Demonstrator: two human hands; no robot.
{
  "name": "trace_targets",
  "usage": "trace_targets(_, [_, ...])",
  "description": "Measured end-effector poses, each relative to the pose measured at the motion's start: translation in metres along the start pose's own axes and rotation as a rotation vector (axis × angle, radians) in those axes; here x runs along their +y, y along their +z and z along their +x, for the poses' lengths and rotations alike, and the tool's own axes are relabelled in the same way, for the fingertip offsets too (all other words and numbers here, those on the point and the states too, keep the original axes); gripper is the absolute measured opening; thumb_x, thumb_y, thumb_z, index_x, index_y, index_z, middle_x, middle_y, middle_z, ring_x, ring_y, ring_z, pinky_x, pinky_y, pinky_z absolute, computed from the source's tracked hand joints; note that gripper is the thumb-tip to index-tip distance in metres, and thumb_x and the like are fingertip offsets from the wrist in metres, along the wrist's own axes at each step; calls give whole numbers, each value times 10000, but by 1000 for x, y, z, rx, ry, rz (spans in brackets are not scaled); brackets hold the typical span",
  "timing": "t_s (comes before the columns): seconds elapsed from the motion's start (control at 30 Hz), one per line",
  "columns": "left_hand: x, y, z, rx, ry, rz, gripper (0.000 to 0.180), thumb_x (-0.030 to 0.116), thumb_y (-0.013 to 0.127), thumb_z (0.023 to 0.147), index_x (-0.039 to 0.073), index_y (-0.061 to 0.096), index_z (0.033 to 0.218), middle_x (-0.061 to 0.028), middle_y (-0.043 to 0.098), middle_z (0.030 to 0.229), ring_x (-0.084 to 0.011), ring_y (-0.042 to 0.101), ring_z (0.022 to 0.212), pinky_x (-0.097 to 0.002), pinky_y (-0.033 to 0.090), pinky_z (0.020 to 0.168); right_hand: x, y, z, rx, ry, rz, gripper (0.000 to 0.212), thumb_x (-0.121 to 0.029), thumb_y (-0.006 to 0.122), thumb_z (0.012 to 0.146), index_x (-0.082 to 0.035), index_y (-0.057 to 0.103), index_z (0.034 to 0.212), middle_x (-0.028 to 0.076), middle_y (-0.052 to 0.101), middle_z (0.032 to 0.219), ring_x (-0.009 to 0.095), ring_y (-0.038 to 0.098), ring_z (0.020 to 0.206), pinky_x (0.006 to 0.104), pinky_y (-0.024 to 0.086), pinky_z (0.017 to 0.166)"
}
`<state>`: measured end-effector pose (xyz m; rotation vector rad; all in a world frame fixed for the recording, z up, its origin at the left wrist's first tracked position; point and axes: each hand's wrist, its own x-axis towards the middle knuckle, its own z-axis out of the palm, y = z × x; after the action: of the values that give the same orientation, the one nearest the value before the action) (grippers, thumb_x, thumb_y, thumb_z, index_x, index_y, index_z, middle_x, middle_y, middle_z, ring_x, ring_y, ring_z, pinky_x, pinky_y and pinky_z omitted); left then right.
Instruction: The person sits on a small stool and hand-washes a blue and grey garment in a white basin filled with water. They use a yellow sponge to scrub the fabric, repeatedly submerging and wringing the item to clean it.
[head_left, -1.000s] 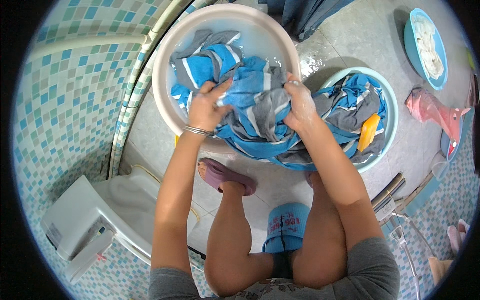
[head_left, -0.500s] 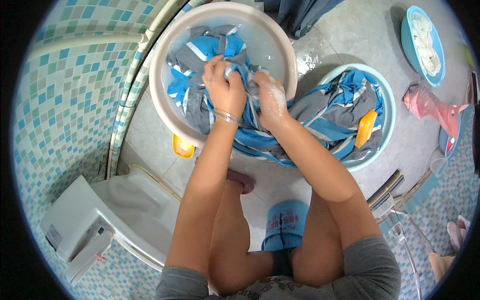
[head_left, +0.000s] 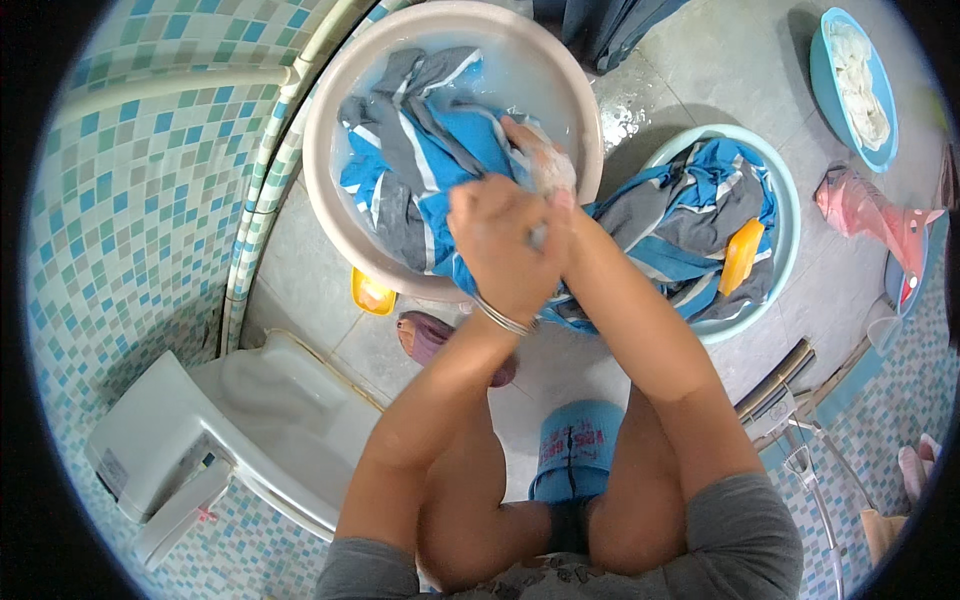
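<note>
The striped cloth (head_left: 420, 160), blue, grey and white, lies mostly in the white basin (head_left: 330, 90) at the upper centre of the frame, soaking in pale water. One stretch of it trails over the basin's lower right rim and runs on into the light blue basin (head_left: 790, 220) to the right, where the rest is heaped beside an orange soap bar (head_left: 742, 256).

Both hands meet over that rim, near the middle of the frame. The left hand (head_left: 500, 245), with a bangle at the wrist, is fisted tight on a fold of the cloth. The right hand (head_left: 540, 160), foamy, lies just above it, pressed into the same bunch, and looks closed on it too.

The risks, as I judge them: the wet length bridging the two basins could slide off onto the grey floor (head_left: 730, 60) and pick up dirt, since nothing holds it but the rims. Hard rubbing so near the edge could slop water out or tip the white basin toward the foot (head_left: 430, 335) in its purple sandal, just below. A yellow object (head_left: 372, 293) sits by the basin's base. At the lower left a white toilet (head_left: 250, 420) stands against the tiled wall (head_left: 130, 220).
</note>
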<state>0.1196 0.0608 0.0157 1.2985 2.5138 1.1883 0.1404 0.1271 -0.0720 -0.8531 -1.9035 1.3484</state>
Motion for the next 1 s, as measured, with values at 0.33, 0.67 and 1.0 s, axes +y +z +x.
trace_targets(0.33, [-104, -71, -3, -319, -248, 452, 378, 377, 709, 713, 43, 612, 862, -106, 597, 648, -301, 558, 729, -383, 432, 704, -38, -49, -25, -133, 507, 427, 87, -9, 602, 764, -60, 538, 793, 4, 493, 701, 97, 487, 655, 261, 429, 590])
trace_targets(0.67, [-115, -58, -1, -602, 44, 468, 996, 196, 838, 521, 253, 344, 1385, -137, 233, 1455, -409, 374, 1174, -518, 431, 870, -24, -21, 17, -421, 1197, 750, 382, -96, 590, 735, 59, 542, 1081, 146, 578, 1017, 191, 537, 966, 299, 411, 857])
trace_targets(1.0, [-118, -77, 31, -300, -208, -257, 231, -51, 549, 661, -10, 627, 874, -114, 571, 1130, -282, 524, 1067, -333, 390, 933, -16, -22, 17, -21, 1125, 1152, 336, -206, 557, 831, -37, 524, 1119, 112, 577, 1027, 249, 588, 900, 389, 491, 832])
